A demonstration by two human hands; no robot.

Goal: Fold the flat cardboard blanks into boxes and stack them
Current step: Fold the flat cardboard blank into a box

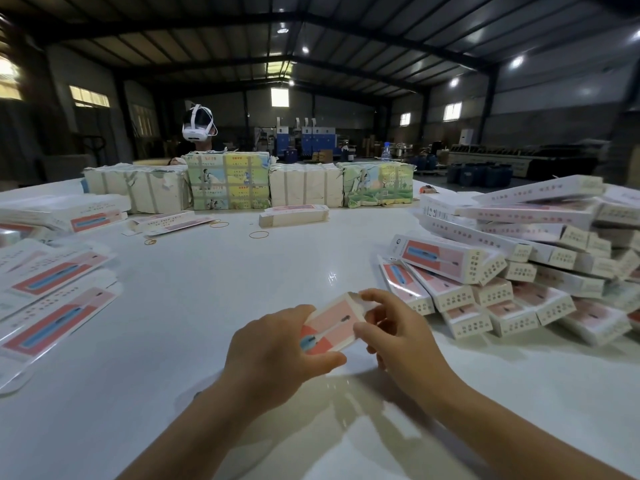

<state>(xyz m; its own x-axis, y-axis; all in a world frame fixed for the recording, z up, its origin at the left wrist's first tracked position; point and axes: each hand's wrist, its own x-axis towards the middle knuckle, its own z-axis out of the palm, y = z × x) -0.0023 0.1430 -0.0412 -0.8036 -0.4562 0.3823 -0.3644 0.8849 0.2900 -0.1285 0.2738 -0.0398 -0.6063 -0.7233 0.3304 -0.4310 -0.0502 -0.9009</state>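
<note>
Both hands meet low in the middle of the scene, just above a white worktop (277, 271). Left hand (273, 344) curls round the near end of a pink and white box (332, 323), thumb underneath. Right hand (398, 330) pinches the far end, its fingertips (367, 295) on the small end flap, which looks not yet tucked in.

To finish this step well, the left hand should probably hold the box body square without crushing it while the right hand bends the flap along its crease and slides it inside.

Right of the hands, near to far, lies a large loose heap of finished boxes (519, 268), close enough to reach for stacking, though it looks untidy and could slide. On the left lie flat blanks (52, 289), spread out in overlapping layers. Along the far edge stands a row of wrapped bundles (242, 183), with a person wearing a white headset (198, 129) behind them. Smallest, a few rubber bands (259, 234) lie loose on the worktop, clear of the hands.
</note>
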